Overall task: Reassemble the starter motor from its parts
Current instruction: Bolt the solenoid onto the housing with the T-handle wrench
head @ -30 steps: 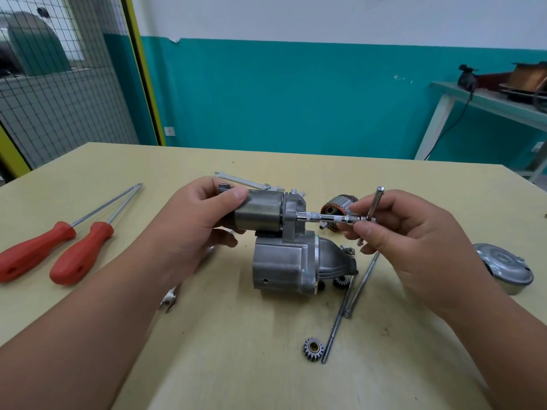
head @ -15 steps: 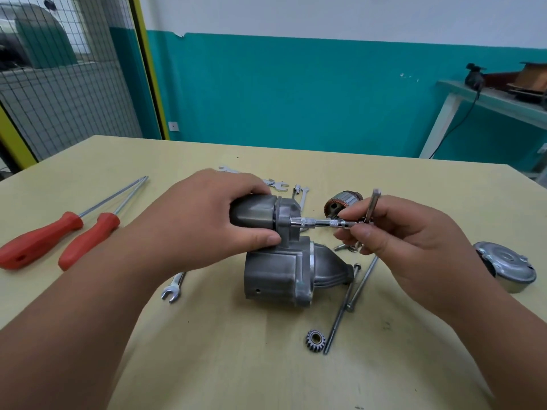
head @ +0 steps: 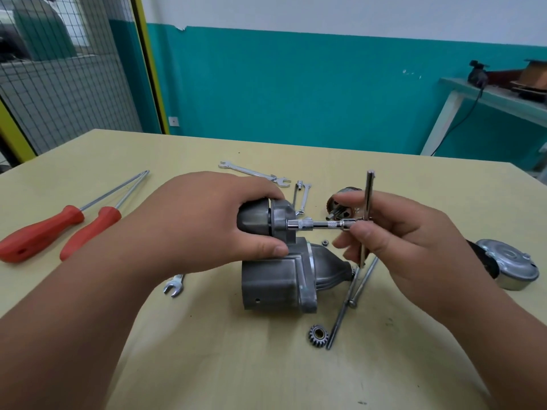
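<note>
No readable text or labels show, as far as visible.

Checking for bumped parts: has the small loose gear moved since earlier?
No. The small gear still lies just left of the long bolts, by their near ends.

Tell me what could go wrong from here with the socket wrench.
The T-handle socket wrench meets the starter motor only at its tip; tilted, it may slip off. The right hand holds it with fingertips, so control may be poor. The loose nut beside it could get knocked away.
</note>
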Action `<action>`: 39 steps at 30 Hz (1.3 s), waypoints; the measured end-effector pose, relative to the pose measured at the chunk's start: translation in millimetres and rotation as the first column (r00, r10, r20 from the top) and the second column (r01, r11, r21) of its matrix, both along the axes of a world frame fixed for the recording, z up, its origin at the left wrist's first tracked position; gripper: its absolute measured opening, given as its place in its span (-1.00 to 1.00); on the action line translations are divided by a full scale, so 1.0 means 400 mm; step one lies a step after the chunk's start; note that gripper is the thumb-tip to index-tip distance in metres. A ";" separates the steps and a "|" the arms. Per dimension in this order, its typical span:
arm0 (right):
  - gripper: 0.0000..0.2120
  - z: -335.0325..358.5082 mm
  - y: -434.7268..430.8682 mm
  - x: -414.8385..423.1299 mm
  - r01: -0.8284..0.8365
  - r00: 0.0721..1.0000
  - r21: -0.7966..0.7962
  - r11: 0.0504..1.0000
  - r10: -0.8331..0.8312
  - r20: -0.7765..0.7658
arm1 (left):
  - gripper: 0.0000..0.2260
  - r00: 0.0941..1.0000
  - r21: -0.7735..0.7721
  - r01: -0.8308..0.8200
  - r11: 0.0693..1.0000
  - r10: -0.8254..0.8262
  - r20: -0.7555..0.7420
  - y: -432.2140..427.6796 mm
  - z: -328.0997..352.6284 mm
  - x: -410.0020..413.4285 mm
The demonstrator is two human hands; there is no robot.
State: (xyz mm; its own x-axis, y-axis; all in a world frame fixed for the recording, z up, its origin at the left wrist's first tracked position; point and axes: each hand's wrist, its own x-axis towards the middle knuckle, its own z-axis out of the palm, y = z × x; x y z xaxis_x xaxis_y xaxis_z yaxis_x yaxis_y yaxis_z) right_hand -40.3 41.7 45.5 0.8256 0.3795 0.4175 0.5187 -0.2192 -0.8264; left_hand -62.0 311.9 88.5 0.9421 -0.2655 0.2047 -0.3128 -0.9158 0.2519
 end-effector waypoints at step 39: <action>-0.73 0.033 -0.025 0.004 0.086 0.996 -0.127 0.988 -0.087 -0.003 | -0.44 1.000 -0.177 -0.005 0.984 0.007 0.013 -0.025 -0.018 -0.007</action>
State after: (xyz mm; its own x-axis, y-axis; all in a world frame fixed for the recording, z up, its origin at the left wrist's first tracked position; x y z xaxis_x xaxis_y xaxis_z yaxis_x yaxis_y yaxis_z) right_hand -38.6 31.8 58.5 0.8609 0.3558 0.3636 0.4863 -0.3660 -0.7934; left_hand -64.6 301.9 81.4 0.9404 -0.2183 0.2608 -0.3120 -0.8590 0.4060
